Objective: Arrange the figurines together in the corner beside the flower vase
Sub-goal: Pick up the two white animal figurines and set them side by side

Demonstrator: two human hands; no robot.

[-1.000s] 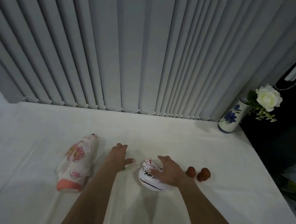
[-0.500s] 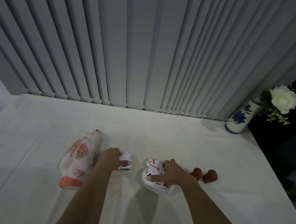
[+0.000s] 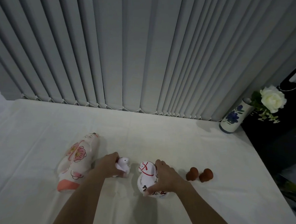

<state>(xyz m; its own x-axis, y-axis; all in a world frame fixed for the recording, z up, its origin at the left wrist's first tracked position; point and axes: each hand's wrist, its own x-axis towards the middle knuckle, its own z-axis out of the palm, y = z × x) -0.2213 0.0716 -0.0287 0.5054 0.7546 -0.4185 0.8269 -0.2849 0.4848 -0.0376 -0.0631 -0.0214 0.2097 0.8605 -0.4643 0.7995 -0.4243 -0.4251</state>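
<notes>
A small pale pink figurine (image 3: 123, 166) is gripped by the left hand (image 3: 108, 165), whose fingers are closed around its back and base; the figurine is held upright, and whether its base touches the cloth cannot be told. A white horse figurine (image 3: 146, 176) with red bridle markings is clasped by the right hand (image 3: 166, 180), the fingers wrapped over its back and the thumb pressed against its lower front. It stands upright near the middle of the bench (image 3: 159, 133), which is covered by a white cloth. A large white figurine (image 3: 78, 161) painted with pink blossoms is laid on its side just left of the left hand. Two small brown figurines (image 3: 199, 175) are seen side by side to the right of the horse, close together. The flower vase (image 3: 233, 117), painted with blue flowers and holding a white rose (image 3: 273, 98), is placed in the far right corner, well apart from all the figurines. Grey vertical blinds (image 3: 130, 49) are hung behind the bench.
</notes>
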